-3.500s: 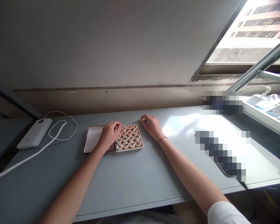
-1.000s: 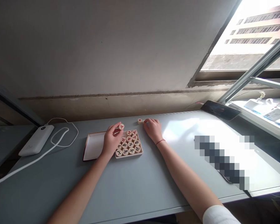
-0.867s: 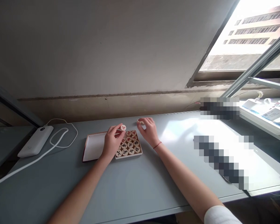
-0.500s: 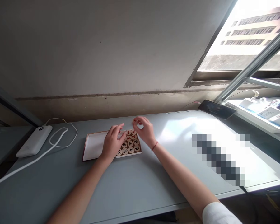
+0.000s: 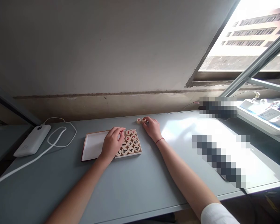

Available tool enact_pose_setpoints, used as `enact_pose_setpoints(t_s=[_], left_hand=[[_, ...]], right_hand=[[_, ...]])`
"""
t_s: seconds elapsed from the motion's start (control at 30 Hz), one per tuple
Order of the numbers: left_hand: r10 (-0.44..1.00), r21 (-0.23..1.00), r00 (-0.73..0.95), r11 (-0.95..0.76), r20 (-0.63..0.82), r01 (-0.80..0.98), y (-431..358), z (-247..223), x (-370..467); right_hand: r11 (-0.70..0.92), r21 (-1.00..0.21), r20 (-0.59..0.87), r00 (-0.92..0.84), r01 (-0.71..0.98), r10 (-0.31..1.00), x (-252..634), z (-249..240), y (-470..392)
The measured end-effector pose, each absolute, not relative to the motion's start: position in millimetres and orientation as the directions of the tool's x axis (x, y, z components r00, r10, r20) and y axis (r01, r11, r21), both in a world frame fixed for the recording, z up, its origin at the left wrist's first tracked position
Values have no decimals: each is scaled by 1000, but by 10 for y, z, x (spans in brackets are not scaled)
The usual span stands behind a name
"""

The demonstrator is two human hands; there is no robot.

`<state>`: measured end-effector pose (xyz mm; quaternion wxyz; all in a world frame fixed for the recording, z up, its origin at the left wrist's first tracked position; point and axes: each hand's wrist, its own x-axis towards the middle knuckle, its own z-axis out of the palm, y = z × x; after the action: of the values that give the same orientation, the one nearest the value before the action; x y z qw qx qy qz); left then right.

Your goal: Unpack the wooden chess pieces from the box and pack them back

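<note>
Centrally, the left hand [image 5: 111,142] curls its fingers over the box [image 5: 140,146], their grip unclear. Slightly right of centre, the right hand [image 5: 152,127] pinches a piece [image 5: 143,120]

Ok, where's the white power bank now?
Head view, far left: the power bank lies on the table, left of the box lid, beside its looped white cable.

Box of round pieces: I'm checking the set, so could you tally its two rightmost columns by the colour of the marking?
Red-marked pieces: 4
Black-marked pieces: 4
Total: 8
</note>
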<state>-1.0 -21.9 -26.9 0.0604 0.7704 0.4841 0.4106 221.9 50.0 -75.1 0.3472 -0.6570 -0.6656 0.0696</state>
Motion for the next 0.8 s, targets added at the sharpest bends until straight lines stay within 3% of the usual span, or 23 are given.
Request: enact_pose_setpoints(t_s=[0.27,0.53,0.67,0.8], left_hand=[[837,448,221,-469,500,761,-214,-277,-3],[932,170,231,-285,278,943,-166,-173,77],[957,115,230,-253,179,961,-115,-160,185],[947,148,191,-234,258,961,-136,-262,259]], right_hand=[[132,-576,385,126,807,914,2225,-781,513],[304,-672,551,183,676,814,2114,-709,270],[371,-725,483,45,580,875,1904,-596,106],[353,-746,406,-34,565,913,1793,-544,47]])
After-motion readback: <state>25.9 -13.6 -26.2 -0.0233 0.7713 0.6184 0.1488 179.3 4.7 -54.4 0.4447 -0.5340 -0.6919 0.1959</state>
